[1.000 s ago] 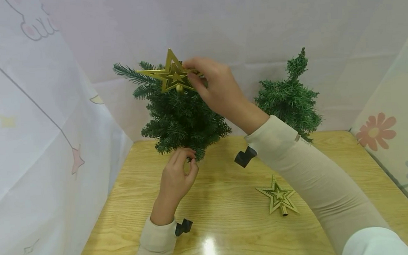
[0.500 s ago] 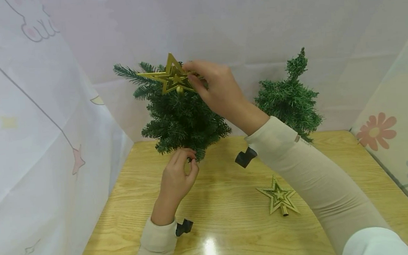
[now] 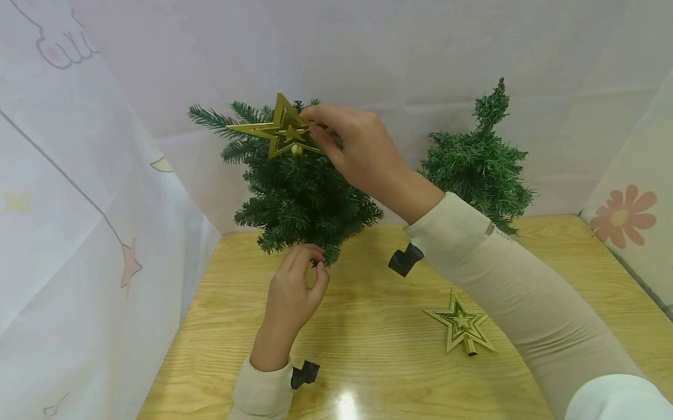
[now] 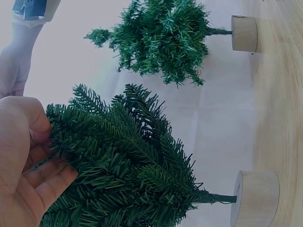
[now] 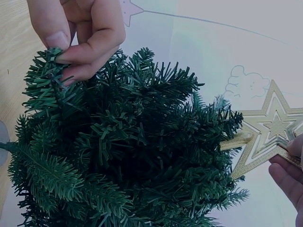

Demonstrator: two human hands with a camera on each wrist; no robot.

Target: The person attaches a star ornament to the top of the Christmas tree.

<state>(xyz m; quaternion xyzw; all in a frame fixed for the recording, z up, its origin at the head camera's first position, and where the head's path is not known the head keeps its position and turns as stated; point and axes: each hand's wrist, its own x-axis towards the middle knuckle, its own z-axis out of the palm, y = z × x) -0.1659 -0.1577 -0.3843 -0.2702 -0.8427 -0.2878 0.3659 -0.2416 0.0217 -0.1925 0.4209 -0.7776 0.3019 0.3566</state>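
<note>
Star (image 3: 290, 133) in the right hand (image 3: 362, 146), tree (image 3: 307, 195) just below it: from where I stand, the step in hand looks like seating one on top of the other. The right thumb and fingers pinch the star by one side, leaving its other arms free. Its socket (image 5: 238, 141) faces the tree's crown (image 5: 225, 120) and overlaps it in view; whether any sprig has gone inside I honestly can't tell, with so much green around it. Low at the front, the left hand (image 3: 295, 287) pinches the end of a branch (image 5: 52, 78), which ought to check any sway. At the tree's foot, the trunk (image 4: 220, 198) rises from a wooden block (image 4: 258, 198).

As I judge it, the next move calls for lining the socket up with the tree's tip and pressing gently until it grips, the left hand holding firm meanwhile. Pushed off-centre, the tip could bend aside or the star end up crooked.

The spare star (image 3: 460, 321) lies flat on the table (image 3: 378, 360), near the right sleeve (image 3: 542, 313), and the second tree (image 3: 476, 158) has a bare top. I'd guess that pair comes afterwards.
</note>
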